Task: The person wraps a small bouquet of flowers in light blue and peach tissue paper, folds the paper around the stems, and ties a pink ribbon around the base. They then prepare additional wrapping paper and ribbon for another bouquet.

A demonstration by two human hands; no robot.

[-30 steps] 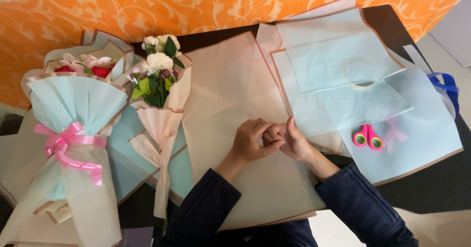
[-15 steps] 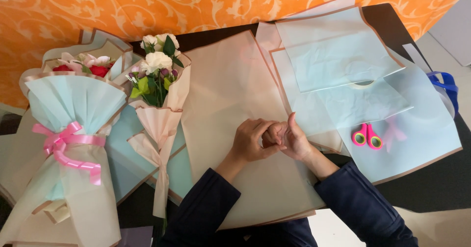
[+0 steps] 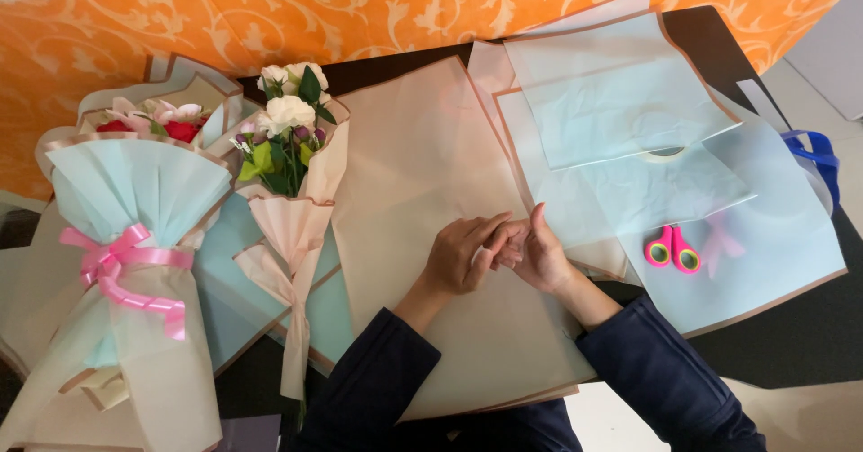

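While both hands met over the peach sheet (image 3: 422, 173), the left hand (image 3: 460, 256) lay curled with its fingers bent toward the right hand (image 3: 538, 256), whose thumb stood up; the fingertips touched between them, and whether they pinched anything small could not be told. That sheet lay directly under and ahead of the hands, a large matte rectangle with a thin brown edge, its long axis running away from the person and tilted slightly to the right; its right edge passed just beside the right hand, which was the nearer one to it. Right of the peach sheet, pale blue sheets (image 3: 620, 101) overlapped in a loose stack, thin and half see-through, with pink scissors (image 3: 672, 251) resting on them near the right hand. Left of the peach sheet, touching its edge, lay a small bouquet (image 3: 289, 137) of white blooms in a peach cone, and farther left a larger bouquet (image 3: 135, 236) wrapped in blue and peach, tied with a glossy pink ribbon (image 3: 126, 272). All rested on a dark surface (image 3: 791, 335).
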